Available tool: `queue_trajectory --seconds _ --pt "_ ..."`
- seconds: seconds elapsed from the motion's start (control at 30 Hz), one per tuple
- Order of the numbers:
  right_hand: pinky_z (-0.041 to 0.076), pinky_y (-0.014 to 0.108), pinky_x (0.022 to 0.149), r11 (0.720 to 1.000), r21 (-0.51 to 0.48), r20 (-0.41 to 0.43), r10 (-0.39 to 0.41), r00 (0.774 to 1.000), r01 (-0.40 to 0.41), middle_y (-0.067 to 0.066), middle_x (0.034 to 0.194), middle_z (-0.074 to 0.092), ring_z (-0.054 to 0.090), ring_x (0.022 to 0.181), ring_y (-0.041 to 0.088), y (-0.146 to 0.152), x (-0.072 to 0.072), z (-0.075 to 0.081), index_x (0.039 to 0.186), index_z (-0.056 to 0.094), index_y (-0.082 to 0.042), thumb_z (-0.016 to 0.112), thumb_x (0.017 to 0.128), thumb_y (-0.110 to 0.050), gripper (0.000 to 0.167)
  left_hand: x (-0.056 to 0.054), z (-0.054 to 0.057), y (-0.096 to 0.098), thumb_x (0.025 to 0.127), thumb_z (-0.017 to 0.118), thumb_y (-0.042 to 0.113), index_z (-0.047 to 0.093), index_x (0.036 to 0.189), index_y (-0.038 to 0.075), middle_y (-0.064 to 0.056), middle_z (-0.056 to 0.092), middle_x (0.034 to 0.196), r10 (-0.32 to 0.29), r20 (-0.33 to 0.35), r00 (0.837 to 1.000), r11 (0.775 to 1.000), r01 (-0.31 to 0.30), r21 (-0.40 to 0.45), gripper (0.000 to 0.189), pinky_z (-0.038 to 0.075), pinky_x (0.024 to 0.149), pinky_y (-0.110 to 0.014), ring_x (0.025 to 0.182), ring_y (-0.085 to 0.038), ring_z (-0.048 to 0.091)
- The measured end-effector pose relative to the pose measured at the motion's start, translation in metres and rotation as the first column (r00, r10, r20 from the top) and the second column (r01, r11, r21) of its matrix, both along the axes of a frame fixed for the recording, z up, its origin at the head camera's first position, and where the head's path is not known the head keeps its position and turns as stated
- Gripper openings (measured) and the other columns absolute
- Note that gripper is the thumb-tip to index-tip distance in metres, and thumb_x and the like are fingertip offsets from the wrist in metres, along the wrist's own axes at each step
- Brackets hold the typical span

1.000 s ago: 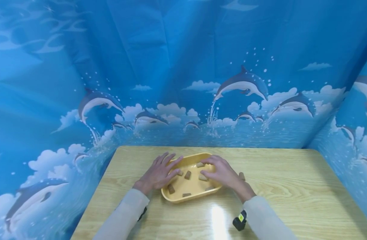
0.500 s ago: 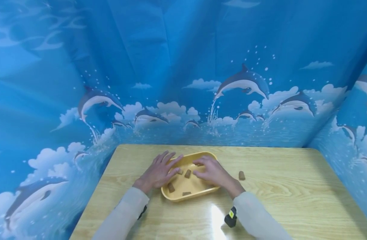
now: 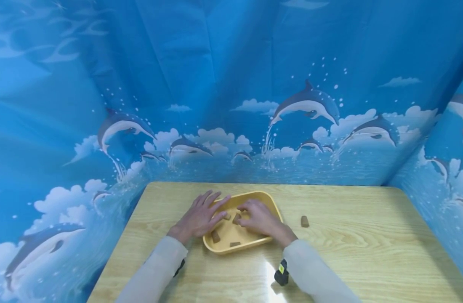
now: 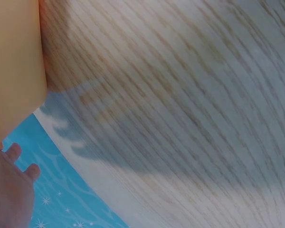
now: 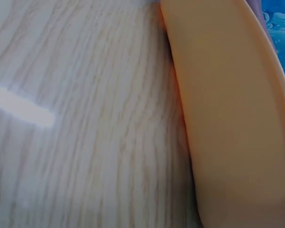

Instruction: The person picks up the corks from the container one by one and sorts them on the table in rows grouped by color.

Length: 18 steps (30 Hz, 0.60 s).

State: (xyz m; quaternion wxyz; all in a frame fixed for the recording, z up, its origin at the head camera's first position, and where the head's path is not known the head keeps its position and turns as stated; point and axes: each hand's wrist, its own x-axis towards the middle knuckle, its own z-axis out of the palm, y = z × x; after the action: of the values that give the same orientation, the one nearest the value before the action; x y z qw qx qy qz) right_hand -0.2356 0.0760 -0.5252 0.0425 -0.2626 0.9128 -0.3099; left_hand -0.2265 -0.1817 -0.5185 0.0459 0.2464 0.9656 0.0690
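A yellow oblong basin (image 3: 225, 251) stands on the table in the head view, with several small brown, cork-like pieces inside. My left hand (image 3: 197, 219) lies over its left rim, fingers spread; the left wrist view shows some fingertips (image 4: 32, 172) beside the basin's outer wall (image 4: 16, 61). My right hand (image 3: 259, 218) reaches over the right side, thumb and forefinger bent and apart beside one brown piece (image 3: 236, 219). Other pieces lie near my left thumb (image 3: 227, 216), at the lower left (image 3: 215, 236) and by the front wall (image 3: 235, 244). My right hand hides part of the basin floor.
One more brown piece (image 3: 304, 221) lies on the wood-grain table (image 3: 368, 244), right of the basin. A blue dolphin-print curtain (image 3: 224, 84) hangs behind the table and along its sides. A black wrist device (image 3: 281, 273) sits under the right sleeve.
My right hand has moved left across the basin, from the pieces at its right side toward the middle one. The left hand has stayed in place.
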Motion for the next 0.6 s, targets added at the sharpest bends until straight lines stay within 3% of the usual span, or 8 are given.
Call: queue_trajectory --seconds 0.13,0.33,0.6 --pt "0.059 0.054 0.105 1.0 0.017 0.007 0.002 1.0 -0.002 0.012 0.122 0.078 0.071 0.116 0.031 -0.0059 -0.0008 -0.0027 0.123 0.08 -0.005 0.084 0.094 -0.033 0.041 0.0005 0.0002 -0.0005 0.116 0.027 0.062 0.019 0.176 0.038 -0.011 0.025 0.182 0.0 0.005 1.0 1.0 0.0 -0.005 0.065 0.021 0.135 -0.066 0.169 -0.042 0.018" --pt "0.06 0.042 0.092 0.999 0.039 0.008 0.016 1.0 -0.017 0.001 0.103 0.077 0.066 0.096 0.018 -0.0092 -0.0025 -0.0077 0.098 0.082 -0.016 0.085 0.093 -0.029 0.014 0.0006 -0.0001 -0.0007 0.116 0.027 0.063 0.019 0.176 0.038 -0.01 0.024 0.182 -0.001 0.012 1.0 1.0 0.001 0.003 0.065 0.021 0.135 -0.066 0.169 -0.041 0.017" --pt "0.06 0.044 0.095 0.999 0.043 -0.006 0.018 1.0 -0.018 0.001 0.101 0.078 0.068 0.097 0.018 -0.0105 -0.0041 -0.0099 0.1 0.082 -0.014 0.084 0.094 -0.026 0.014 0.0006 0.0011 -0.0002 0.116 0.028 0.063 0.02 0.176 0.037 -0.011 0.026 0.181 0.002 0.011 1.0 1.0 -0.002 0.012 0.065 0.021 0.135 -0.067 0.169 -0.042 0.018"
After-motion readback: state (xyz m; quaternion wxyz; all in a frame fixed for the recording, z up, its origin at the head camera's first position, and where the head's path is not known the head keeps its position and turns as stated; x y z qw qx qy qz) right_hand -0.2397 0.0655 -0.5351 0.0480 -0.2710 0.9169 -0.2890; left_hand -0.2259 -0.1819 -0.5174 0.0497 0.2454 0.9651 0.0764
